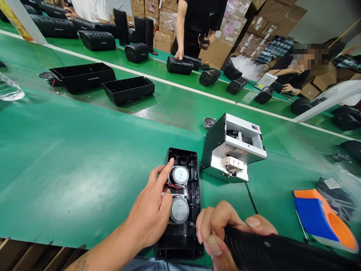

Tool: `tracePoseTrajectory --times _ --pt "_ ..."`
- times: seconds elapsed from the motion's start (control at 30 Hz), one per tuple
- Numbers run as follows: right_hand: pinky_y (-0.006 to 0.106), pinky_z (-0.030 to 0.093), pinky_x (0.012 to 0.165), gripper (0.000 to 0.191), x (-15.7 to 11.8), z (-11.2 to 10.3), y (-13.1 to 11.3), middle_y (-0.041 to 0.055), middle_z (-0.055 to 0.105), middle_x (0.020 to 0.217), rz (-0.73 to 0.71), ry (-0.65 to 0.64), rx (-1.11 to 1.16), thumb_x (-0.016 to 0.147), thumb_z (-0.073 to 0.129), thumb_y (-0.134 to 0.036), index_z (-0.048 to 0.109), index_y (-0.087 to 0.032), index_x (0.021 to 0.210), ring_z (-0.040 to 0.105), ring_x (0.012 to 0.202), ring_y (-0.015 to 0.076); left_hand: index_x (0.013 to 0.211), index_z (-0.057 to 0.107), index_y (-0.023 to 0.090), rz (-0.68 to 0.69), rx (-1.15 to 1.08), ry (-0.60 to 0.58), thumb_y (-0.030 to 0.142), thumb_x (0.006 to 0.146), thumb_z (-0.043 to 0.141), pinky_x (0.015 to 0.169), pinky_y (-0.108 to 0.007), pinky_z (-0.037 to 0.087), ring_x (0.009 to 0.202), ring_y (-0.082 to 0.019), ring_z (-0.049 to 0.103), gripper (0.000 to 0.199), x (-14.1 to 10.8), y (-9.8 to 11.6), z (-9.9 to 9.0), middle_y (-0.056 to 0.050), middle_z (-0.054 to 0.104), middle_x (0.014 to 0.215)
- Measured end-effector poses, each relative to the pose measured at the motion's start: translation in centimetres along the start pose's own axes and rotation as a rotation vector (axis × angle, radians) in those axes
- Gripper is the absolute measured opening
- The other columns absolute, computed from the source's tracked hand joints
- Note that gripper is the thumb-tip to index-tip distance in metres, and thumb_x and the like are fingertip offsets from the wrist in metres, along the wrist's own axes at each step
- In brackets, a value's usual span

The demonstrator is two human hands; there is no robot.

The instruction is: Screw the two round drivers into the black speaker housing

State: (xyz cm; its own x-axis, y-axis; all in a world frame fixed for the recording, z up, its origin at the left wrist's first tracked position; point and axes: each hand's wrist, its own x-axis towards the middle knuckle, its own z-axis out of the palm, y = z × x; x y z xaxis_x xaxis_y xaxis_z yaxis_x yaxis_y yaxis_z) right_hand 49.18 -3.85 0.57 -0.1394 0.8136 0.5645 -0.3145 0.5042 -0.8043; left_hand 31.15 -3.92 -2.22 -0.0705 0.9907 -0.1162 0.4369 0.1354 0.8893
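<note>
A black speaker housing [194, 177] lies open side up in front of me, with two round speaker drivers [179, 210] and red and black wires inside. My left hand [153, 207] rests over its left side, index finger stretched toward the upper end and thumb by the wires. In my right hand [222, 229], at the housing's lower right edge, is a black ribbed power screwdriver [259, 248]. A screw [193, 224] shows beside its fingertips; the tool's tip is hidden. Just right of the housing stands a silver and black screw feeder [234, 150].
Two open black housings [128, 90] and a loose driver [209, 123] lie farther back. An orange and blue holder [321, 218] sits at the right. Across a white divider [169, 80], other people handle finished-looking black speakers [179, 66]. Stacked cartons [166, 22] stand behind.
</note>
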Motion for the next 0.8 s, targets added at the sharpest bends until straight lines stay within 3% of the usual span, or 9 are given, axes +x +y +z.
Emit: tracePoseTrajectory --times 0.37,0.63,0.7,0.77,0.8 --pt "0.025 0.040 0.050 0.043 -0.2 0.0 0.2 -0.0074 0.044 0.081 -0.013 -0.007 -0.011 0.117 0.065 -0.019 0.046 -0.044 0.145 0.045 0.054 0.0146 0.182 0.023 0.040 -0.048 -0.011 -0.060 0.030 0.110 0.026 0.112 -0.056 0.058 0.132 -0.031 0.070 0.073 0.0 1.4 -0.6 -0.008 0.040 0.175" --pt "0.025 0.045 0.050 0.045 -0.4 -0.3 0.5 -0.0067 0.047 0.079 -0.032 -0.027 -0.044 0.114 0.063 -0.016 0.047 -0.044 0.146 0.051 0.056 0.0167 0.183 0.025 0.037 -0.040 -0.039 -0.046 0.029 0.110 0.029 0.126 -0.060 0.049 0.145 -0.033 0.063 0.073 0.3 1.1 -0.6 -0.009 0.039 0.176" --pt "0.025 0.044 0.047 0.034 -0.6 -1.0 1.1 -0.0063 0.049 0.076 0.002 -0.061 -0.001 0.115 0.063 -0.019 0.053 -0.042 0.138 0.051 0.052 0.0170 0.183 0.025 0.036 -0.023 -0.057 -0.034 0.027 0.110 0.031 0.130 -0.059 0.045 0.150 -0.032 0.059 0.074 0.1 0.7 -0.3 -0.009 0.039 0.176" --pt "0.026 0.042 0.042 0.012 -0.9 -1.8 1.9 -0.0055 0.050 0.069 0.058 -0.156 0.039 0.114 0.066 -0.025 0.060 -0.035 0.115 0.050 0.047 0.0178 0.183 0.027 0.035 0.001 -0.087 -0.011 0.025 0.109 0.033 0.132 -0.057 0.043 0.153 -0.031 0.057 0.075 0.0 0.0 0.0 -0.010 0.039 0.177" --pt "0.027 0.041 0.039 0.015 -1.1 -2.1 2.2 -0.0050 0.049 0.064 0.072 -0.192 0.046 0.112 0.071 -0.030 0.060 -0.031 0.102 0.049 0.044 0.0181 0.183 0.027 0.035 0.015 -0.106 -0.006 0.023 0.109 0.034 0.132 -0.054 0.044 0.154 -0.030 0.057 0.075 0.0 -0.4 0.2 -0.010 0.039 0.177"
